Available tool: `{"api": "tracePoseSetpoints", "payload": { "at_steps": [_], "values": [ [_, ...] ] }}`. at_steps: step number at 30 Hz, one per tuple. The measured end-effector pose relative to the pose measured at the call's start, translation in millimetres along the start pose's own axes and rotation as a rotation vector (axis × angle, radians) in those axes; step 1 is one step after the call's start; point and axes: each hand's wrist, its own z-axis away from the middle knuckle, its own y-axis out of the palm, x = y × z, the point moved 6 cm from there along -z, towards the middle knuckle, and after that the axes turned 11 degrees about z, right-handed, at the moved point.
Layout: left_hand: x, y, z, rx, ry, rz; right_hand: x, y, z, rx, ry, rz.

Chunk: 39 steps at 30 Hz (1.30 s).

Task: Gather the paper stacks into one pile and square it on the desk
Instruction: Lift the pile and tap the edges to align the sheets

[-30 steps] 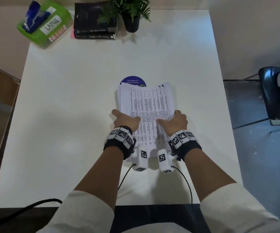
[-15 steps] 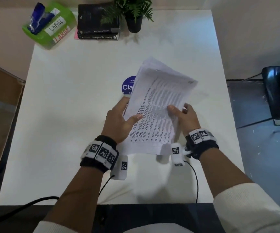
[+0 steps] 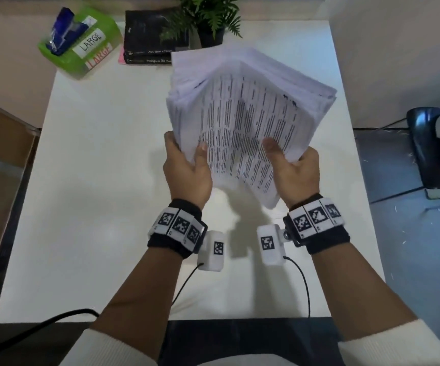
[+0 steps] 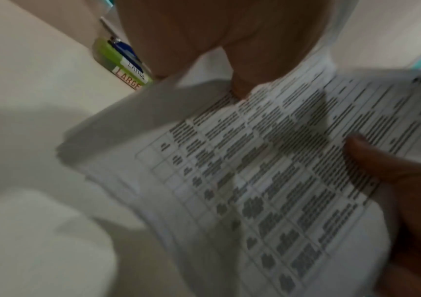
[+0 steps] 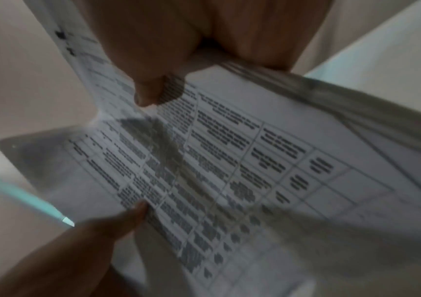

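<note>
One thick pile of printed paper (image 3: 248, 114) hangs in the air above the middle of the white desk (image 3: 94, 180), tilted and bent along its length, its sheets fanned unevenly at the far end. My left hand (image 3: 187, 165) grips its near left edge, thumb on the top sheet. My right hand (image 3: 293, 167) grips the near right edge the same way. In the left wrist view my thumb lies on the paper pile (image 4: 268, 180), whose top sheet is a printed table. The right wrist view shows the paper pile (image 5: 229, 170) blurred, a thumb on its top sheet.
At the back of the desk are a green box labelled LARGE (image 3: 81, 43), a stack of dark books (image 3: 153, 40) and a potted plant (image 3: 208, 19). A dark chair (image 3: 430, 149) stands off the right side. Cables run from the wrist cameras over the near edge.
The pile lay flat on the desk under both hands a second ago. Both hands have lifted it clear of the desk, up and away from me, and it now covers the blue disc.
</note>
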Motion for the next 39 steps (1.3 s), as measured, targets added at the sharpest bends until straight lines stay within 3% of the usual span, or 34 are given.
{"api": "tracePoseSetpoints", "payload": {
  "at_steps": [2, 5, 7, 11, 15, 17, 19, 22, 24, 27, 29, 34, 36, 37, 39],
  "values": [
    [0.8, -0.3, 3.2, -0.064, -0.034, 0.103, 6.8, -1.3, 5.8, -0.031, -0.048, -0.010],
    [24.8, -4.5, 11.5, -0.091, -0.154, 0.151, -18.7, 4.9, 11.1, 0.050, 0.042, 0.063],
    [47.3, -7.2, 20.4, -0.073, -0.255, 0.124, -48.2, 9.1, 18.1, 0.095, 0.141, 0.065],
    [68.3, -7.3, 21.8, -0.041, -0.397, 0.103, -67.5, 13.2, 16.1, 0.118, 0.144, 0.082],
    [61.3, -8.9, 12.2, 0.077, -0.392, 0.031, -59.4, 6.9, 10.4, 0.100, 0.087, 0.050],
    [34.1, -24.7, 1.6, 0.038, -0.195, -0.063, -52.4, -0.4, 7.5, 0.115, 0.066, 0.109],
    [-16.9, -34.5, -5.8, 0.063, 0.139, -0.175, -40.2, -12.5, 5.7, 0.118, 0.013, 0.226],
    [-106.8, -22.0, -5.6, 0.202, 0.634, -0.359, -10.2, -33.2, -2.6, 0.055, -0.215, 0.522],
    [-138.6, -3.1, -10.3, 0.383, 0.743, -0.408, 16.5, -36.6, -6.5, 0.090, -0.355, 0.603],
    [-131.5, 20.8, -30.4, 0.692, 0.539, -0.404, 47.9, -30.8, -10.8, 0.211, -0.541, 0.832],
    [-110.7, 24.3, -37.0, 0.766, 0.423, -0.273, 52.7, -28.7, -18.6, 0.282, -0.530, 0.946],
    [-69.6, 11.6, -30.1, 0.740, 0.105, -0.114, 48.3, -34.4, -28.2, 0.469, -0.302, 0.993],
    [-58.5, -1.6, -33.7, 0.673, 0.025, -0.086, 35.5, -52.9, -38.1, 0.443, -0.181, 1.008],
    [-52.4, -10.0, -37.4, 0.640, -0.023, -0.066, 22.0, -64.6, -43.1, 0.401, -0.099, 0.976],
    [-38.3, -24.6, -43.8, 0.595, -0.106, -0.039, -12.0, -77.8, -42.2, 0.334, 0.058, 0.629]
  ]
}}
